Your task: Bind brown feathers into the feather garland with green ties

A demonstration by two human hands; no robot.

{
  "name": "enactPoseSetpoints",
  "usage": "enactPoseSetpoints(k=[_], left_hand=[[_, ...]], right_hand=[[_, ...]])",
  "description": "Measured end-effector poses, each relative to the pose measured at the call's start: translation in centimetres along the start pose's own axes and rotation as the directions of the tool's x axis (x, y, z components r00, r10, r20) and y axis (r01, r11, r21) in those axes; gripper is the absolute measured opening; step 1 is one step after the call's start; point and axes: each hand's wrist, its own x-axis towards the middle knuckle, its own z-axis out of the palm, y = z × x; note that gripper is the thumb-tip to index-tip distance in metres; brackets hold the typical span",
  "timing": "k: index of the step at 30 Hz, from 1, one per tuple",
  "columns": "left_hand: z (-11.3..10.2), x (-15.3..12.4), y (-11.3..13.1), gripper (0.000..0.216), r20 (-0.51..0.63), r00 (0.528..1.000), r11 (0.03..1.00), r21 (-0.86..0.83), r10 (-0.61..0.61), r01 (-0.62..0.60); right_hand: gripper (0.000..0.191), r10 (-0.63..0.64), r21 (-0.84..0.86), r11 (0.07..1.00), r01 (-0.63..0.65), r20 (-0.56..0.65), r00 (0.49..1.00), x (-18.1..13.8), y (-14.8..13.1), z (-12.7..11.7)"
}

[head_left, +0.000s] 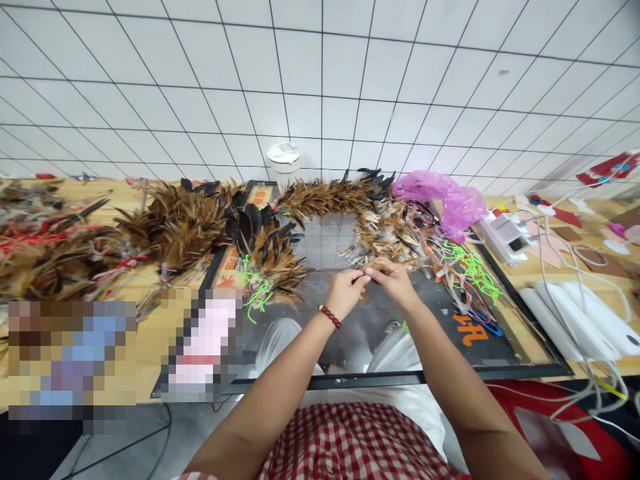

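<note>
Left hand (345, 292) and right hand (396, 280) touching, both pinched closed on something too small to tell, brown feathers (387, 233) at twelve o'clock, green cords (470, 270) at three o'clock

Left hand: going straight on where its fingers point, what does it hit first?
The right hand: the left hand points right and slightly away, fingertips nearly meeting it. Behind lie feathers, depth unclear.

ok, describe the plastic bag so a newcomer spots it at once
Find the black-framed panel on the wooden bench. An arc of brown feathers runs along its far edge; the plastic bag sits at their right end. It alone is crumpled, translucent pink-purple.
</note>
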Motion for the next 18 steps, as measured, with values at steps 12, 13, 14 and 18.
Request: enactPoseSetpoints(k=[12, 13, 14, 18], left_hand=[[-0.5, -0.5, 0.3, 0.013, -0.085, 0.975, 0.974, -0.072, 0.207, -0.213], [-0.5, -0.5, 0.4, 0.013, -0.085, 0.980, 0.979, -0.083, 0.179, -0.186], [-0.5, -0.4, 0.4, 0.012, -0.089, 0.987, 0.984, -0.102, 0.136, -0.145], [-0.7, 0.3, 0.5, 0.015, -0.184, 0.980, 0.950, -0.312, -0.078, 0.017]], right_hand=[[0.021, 0.130, 0.155, 0.982, -0.111, -0.117, 0.985, -0.2, -0.1, 0.7], [0.020, 0.146, 0.193, 0.974, -0.116, -0.151, 0.978, -0.1, -0.1, 0.6], [0.020, 0.155, 0.230, 0.967, -0.109, -0.192, 0.969, 0.0, 0.0, 0.3], [0.019, 0.114, 0.182, 0.981, -0.060, -0.306, 0.945, 0.3, 0.6, -1.2]])
